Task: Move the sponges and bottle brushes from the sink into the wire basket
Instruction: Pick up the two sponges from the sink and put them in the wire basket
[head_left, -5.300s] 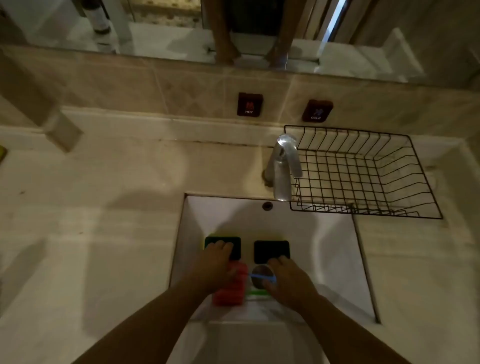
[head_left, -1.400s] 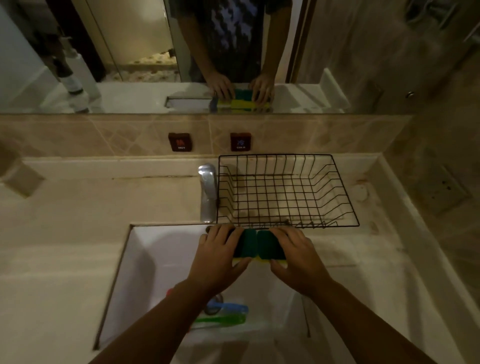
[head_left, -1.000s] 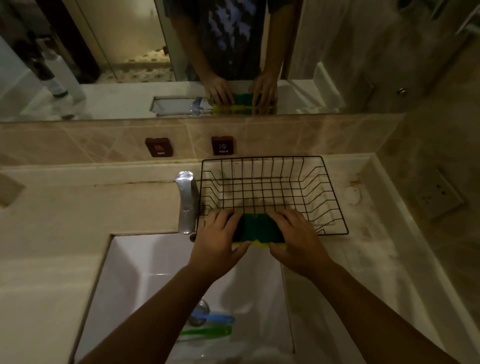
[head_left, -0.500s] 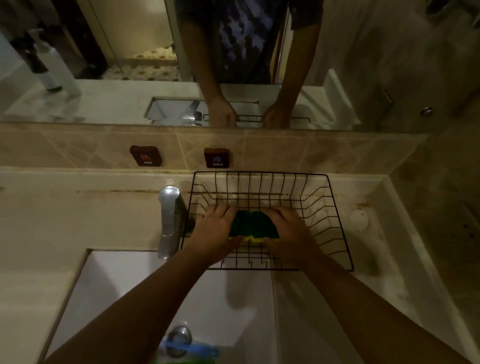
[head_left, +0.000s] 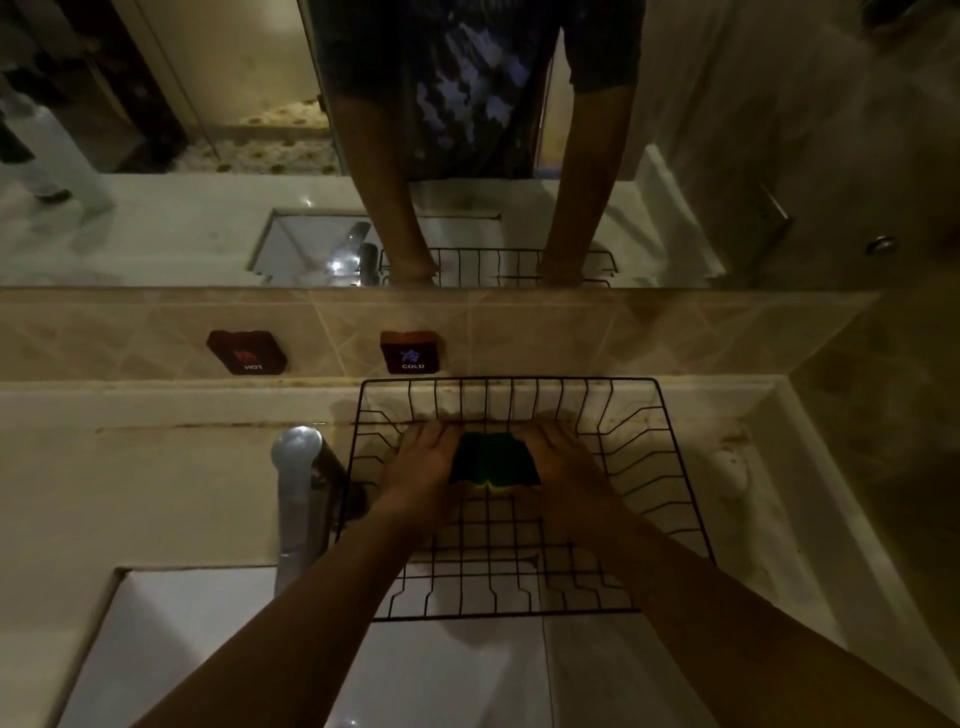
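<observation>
Two green-topped sponges with yellow undersides (head_left: 493, 460) are pressed side by side between my hands, low inside the black wire basket (head_left: 670, 467), toward its back half. My left hand (head_left: 423, 465) grips their left end and my right hand (head_left: 566, 465) grips their right end. Whether the sponges touch the basket floor I cannot tell. The white sink (head_left: 218, 654) lies at the lower left; the bottle brushes are out of view.
A chrome tap (head_left: 298, 499) stands just left of the basket. HOT (head_left: 248, 353) and COLD (head_left: 411, 353) buttons sit on the tiled backsplash. A mirror (head_left: 208, 130) runs along the back. The wall corner closes in on the right.
Both hands have carried the sponges from over the sink, past the basket's front rim, farther back and lower inside it. The view has shifted, so the brushes in the sink have left the frame.
</observation>
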